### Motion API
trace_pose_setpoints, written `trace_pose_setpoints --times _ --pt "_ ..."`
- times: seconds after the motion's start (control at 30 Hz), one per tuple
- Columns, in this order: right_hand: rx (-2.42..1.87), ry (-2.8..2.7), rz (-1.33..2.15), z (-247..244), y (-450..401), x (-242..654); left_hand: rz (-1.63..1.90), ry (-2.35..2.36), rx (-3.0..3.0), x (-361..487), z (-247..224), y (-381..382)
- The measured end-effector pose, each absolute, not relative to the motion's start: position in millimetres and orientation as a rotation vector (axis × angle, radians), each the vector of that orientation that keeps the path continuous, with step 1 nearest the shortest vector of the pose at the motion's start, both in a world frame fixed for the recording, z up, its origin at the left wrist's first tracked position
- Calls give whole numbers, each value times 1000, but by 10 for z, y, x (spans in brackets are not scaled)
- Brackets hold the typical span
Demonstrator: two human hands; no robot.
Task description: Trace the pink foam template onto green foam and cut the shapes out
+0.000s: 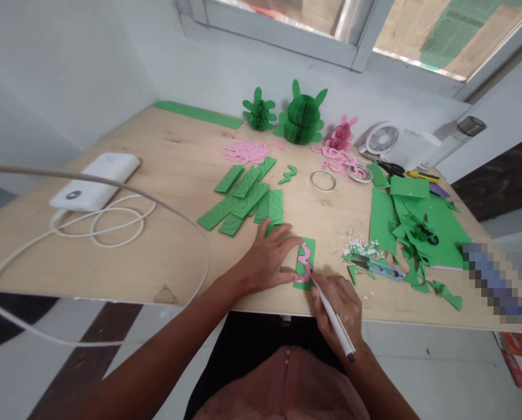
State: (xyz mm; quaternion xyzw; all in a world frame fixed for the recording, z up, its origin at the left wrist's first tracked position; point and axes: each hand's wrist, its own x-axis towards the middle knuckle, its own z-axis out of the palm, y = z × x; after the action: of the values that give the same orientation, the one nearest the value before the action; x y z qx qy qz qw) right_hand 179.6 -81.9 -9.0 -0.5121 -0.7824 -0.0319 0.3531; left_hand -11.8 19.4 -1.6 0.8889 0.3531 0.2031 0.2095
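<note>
A pink curvy paper cutout [305, 270] lies on a small green paper rectangle [311, 248] near the table's front edge. My left hand [267, 259] rests with its fingers apart, thumb and fingertips touching the left side of the cutout and rectangle. In my right hand [340, 300] is a white pen [334, 319], its tip at the right edge of the cutout. Several green strips [247, 198] with drawn curved outlines lie beyond my left hand. A green curvy cutout [288, 174] is to their right.
Blue-handled snips [381, 268] lie among scraps at the right, beside green sheets [449, 224]. Pink cutouts [247, 152], tape rings [323, 181], paper figures [302, 119] and a small fan [382, 138] stand or lie farther back. A white power bank [95, 182] with a looped cable is left.
</note>
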Motion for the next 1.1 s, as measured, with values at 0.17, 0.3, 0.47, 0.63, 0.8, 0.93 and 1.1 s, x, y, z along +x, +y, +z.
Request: trace_pose_setpoints --times 0.17,0.3,0.47,0.63,0.8,0.93,1.1 --pt "-1323 -1999 -54 -38 -819 1773 546 944 2482 -134 -18 188" --pt "-1330 -1984 -1 -12 -814 1764 565 951 2476 -132 -19 185" --pt "-1369 -1959 99 3 -827 1779 568 960 2496 -128 -17 188" --pt "-1458 -1759 287 56 -783 1812 576 973 2504 -126 -5 187" --pt "-1424 -1462 559 117 -538 1753 596 973 2496 -121 -8 185" --pt "-1405 -1356 691 93 -343 1706 585 967 2487 -117 5 188" --pt "-1426 -1351 804 -54 -260 1753 571 978 2483 -111 18 191"
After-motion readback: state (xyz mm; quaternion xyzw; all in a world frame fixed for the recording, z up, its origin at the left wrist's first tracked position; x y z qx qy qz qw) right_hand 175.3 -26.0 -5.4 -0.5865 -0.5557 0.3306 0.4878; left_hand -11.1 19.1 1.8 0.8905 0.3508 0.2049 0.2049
